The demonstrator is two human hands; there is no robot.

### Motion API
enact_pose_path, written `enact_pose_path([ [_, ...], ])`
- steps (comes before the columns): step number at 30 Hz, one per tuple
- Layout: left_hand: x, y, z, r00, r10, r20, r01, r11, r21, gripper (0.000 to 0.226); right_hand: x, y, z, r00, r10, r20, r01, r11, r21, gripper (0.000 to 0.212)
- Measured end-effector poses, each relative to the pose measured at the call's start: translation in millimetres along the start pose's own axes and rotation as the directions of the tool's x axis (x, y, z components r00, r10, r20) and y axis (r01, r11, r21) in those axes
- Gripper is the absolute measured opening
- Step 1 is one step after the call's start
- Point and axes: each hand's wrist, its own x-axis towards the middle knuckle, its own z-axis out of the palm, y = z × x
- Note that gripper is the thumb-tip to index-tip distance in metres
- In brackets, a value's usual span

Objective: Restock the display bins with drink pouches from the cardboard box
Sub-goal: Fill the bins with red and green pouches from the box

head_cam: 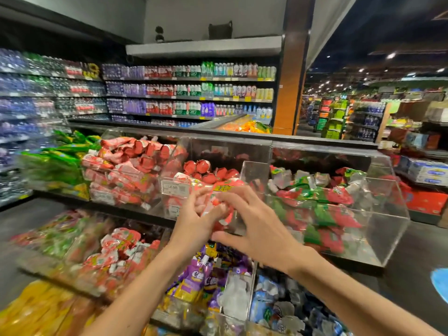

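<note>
A small bundle of red drink pouches point(221, 202) hangs in front of the middle upper display bin point(254, 170), a clear acrylic box part filled with red pouches. My left hand point(194, 219) grips the bundle from the left with curled fingers. From the right, my right hand point(257, 226) reaches in with fingers spread over the bundle and its thumb below; it touches the pouches. The hands and bundle are blurred. The cardboard box is out of view.
The left upper bin point(126, 170) is heaped with red pouches, and the right upper bin point(378, 214) holds red-and-green ones. Below are bins of red point(114, 253), purple point(194, 280) and blue pouches point(278, 301). Bottled drink shelves point(189, 93) line the back wall.
</note>
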Motion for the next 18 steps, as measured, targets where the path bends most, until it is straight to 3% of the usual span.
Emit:
enact_pose_path([
  [3, -12, -3, -9, 0.995, 0.066, -0.068, -0.062, 0.996, 0.064, 0.036, 1, -4, 25, 0.998, 0.003, -0.068, 0.002, 0.997, 0.074, 0.051],
  [5, -15, -5, -17, 0.998, 0.067, 0.002, -0.067, 0.997, 0.041, 0.034, 2, -5, 35, 0.990, -0.008, -0.141, 0.019, 0.997, 0.079, 0.044],
  [7, -12, -7, -29, 0.995, 0.060, 0.086, -0.059, 0.998, -0.010, 0.047, 5, -5, 42, 0.975, 0.013, -0.220, 0.006, 0.997, 0.083, 0.039],
  [10, 5, -7, -46, 0.974, 0.101, 0.204, -0.126, 0.986, 0.112, 0.057, 23, 2, 46, 0.961, 0.059, -0.270, -0.046, 0.997, 0.054, 0.027],
  [13, 40, -2, -60, 0.938, 0.227, 0.262, -0.313, 0.882, 0.353, 0.044, 48, 14, 53, 0.960, 0.099, -0.260, -0.107, 0.994, -0.016, 0.018],
  [18, 135, -2, -72, 0.857, 0.397, 0.330, -0.516, 0.665, 0.539, 0.046, 112, 42, 65, 0.895, 0.334, -0.296, -0.355, 0.934, -0.022, 0.017],
])
